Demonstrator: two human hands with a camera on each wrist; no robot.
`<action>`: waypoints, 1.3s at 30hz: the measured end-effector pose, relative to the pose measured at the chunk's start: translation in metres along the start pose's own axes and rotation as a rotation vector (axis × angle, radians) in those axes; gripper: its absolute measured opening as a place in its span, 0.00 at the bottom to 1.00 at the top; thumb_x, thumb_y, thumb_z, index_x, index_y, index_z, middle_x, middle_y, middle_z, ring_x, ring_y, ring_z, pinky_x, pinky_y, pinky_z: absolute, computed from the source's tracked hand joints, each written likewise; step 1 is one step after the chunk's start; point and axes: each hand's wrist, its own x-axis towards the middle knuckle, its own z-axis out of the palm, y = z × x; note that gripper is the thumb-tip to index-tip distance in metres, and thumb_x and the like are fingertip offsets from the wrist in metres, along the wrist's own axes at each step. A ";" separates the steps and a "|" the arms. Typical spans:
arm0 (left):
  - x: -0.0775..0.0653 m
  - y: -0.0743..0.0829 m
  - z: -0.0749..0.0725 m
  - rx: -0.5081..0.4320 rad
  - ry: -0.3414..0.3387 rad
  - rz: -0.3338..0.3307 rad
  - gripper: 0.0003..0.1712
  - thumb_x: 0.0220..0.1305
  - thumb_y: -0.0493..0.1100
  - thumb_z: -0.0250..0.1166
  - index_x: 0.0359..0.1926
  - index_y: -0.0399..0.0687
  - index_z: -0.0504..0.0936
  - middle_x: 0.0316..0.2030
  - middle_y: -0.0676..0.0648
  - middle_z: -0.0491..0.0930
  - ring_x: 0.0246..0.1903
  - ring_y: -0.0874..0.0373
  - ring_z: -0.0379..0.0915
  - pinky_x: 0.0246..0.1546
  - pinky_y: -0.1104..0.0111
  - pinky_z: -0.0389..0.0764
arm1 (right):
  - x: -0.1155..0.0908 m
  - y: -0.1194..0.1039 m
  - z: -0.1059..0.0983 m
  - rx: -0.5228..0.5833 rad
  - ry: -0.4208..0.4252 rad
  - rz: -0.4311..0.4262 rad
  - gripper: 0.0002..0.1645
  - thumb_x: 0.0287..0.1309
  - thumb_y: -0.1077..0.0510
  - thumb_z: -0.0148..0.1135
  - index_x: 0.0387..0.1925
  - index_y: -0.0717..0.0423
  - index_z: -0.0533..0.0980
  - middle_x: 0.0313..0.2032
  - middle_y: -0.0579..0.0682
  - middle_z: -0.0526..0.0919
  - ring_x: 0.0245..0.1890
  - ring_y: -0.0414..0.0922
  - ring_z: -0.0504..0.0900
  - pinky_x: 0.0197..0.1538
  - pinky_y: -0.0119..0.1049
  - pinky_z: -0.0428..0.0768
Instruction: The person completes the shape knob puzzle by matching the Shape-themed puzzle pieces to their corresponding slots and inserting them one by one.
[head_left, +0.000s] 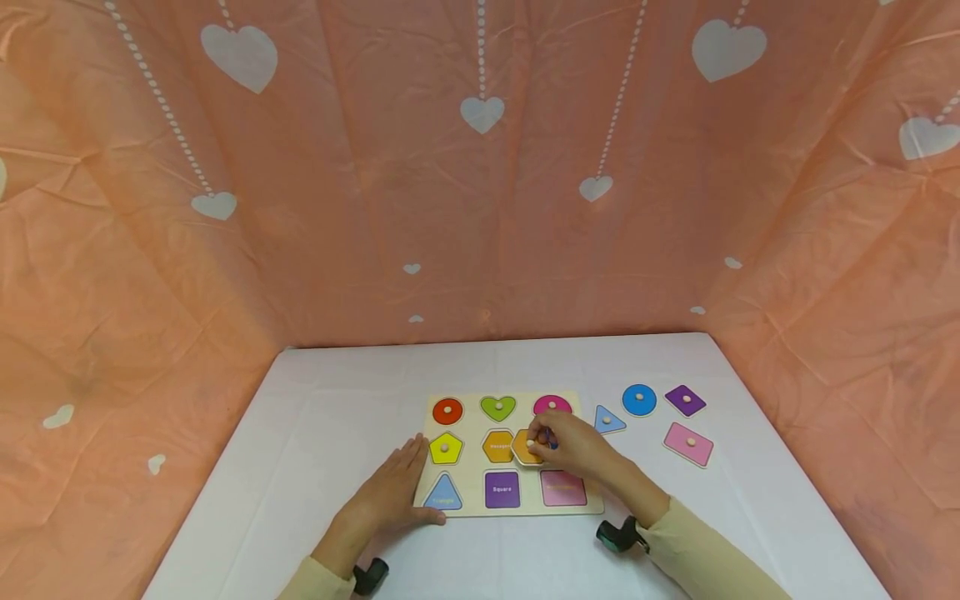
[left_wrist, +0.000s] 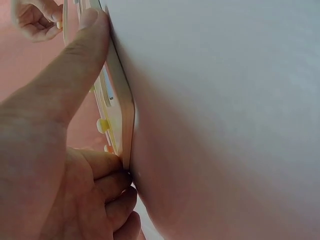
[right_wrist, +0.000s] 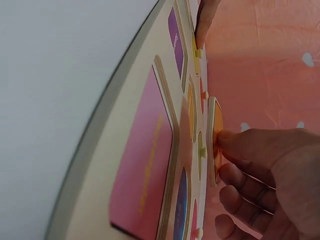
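Note:
A wooden shape puzzle board [head_left: 469, 479] lies on the white table. My left hand [head_left: 390, 492] rests at its near left corner, fingers along the left edge and thumb at the front edge. Above the board's middle row, my right hand [head_left: 573, 446] pinches the knob of an orange hexagon piece [right_wrist: 216, 142]. The piece is lifted and tilted, partly covering the printed orange hexagon recess [head_left: 495, 446]. Knobbed red round [head_left: 447, 411], green heart [head_left: 498, 407], magenta [head_left: 552, 403] and yellow pentagon [head_left: 446, 448] pieces sit in the board. Triangle, square and pink rectangle recesses show their printed bottoms.
Right of the board lie a blue triangle piece [head_left: 608, 421], a blue circle piece [head_left: 639, 400], a purple diamond piece [head_left: 686, 400] and a pink rectangle piece [head_left: 688, 444]. Peach curtains with white hearts [head_left: 482, 114] surround the table [head_left: 360, 375].

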 end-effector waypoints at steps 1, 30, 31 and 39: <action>0.000 0.000 0.000 -0.002 0.000 0.001 0.73 0.51 0.68 0.83 0.84 0.35 0.55 0.84 0.37 0.53 0.84 0.42 0.48 0.83 0.49 0.55 | 0.001 -0.001 0.001 -0.005 0.000 -0.007 0.09 0.65 0.55 0.77 0.38 0.45 0.81 0.31 0.38 0.76 0.35 0.40 0.76 0.37 0.29 0.80; -0.001 -0.001 0.001 -0.014 0.007 0.029 0.72 0.50 0.64 0.84 0.83 0.31 0.56 0.83 0.34 0.54 0.83 0.40 0.49 0.83 0.47 0.55 | 0.038 -0.014 0.024 -0.042 -0.036 -0.083 0.07 0.66 0.56 0.76 0.38 0.47 0.82 0.29 0.37 0.76 0.32 0.36 0.74 0.35 0.30 0.77; -0.001 -0.001 0.001 -0.014 0.006 0.030 0.72 0.50 0.64 0.84 0.83 0.31 0.56 0.83 0.34 0.54 0.83 0.40 0.49 0.83 0.47 0.55 | 0.039 -0.014 0.024 -0.042 -0.040 -0.080 0.08 0.66 0.55 0.76 0.38 0.47 0.82 0.29 0.37 0.76 0.32 0.36 0.74 0.35 0.30 0.77; 0.000 -0.001 0.001 -0.005 0.006 0.022 0.73 0.50 0.66 0.84 0.83 0.32 0.56 0.84 0.35 0.54 0.83 0.41 0.49 0.83 0.48 0.55 | 0.042 -0.020 0.025 -0.021 -0.072 -0.057 0.06 0.67 0.56 0.75 0.38 0.48 0.82 0.30 0.38 0.76 0.31 0.38 0.74 0.35 0.30 0.78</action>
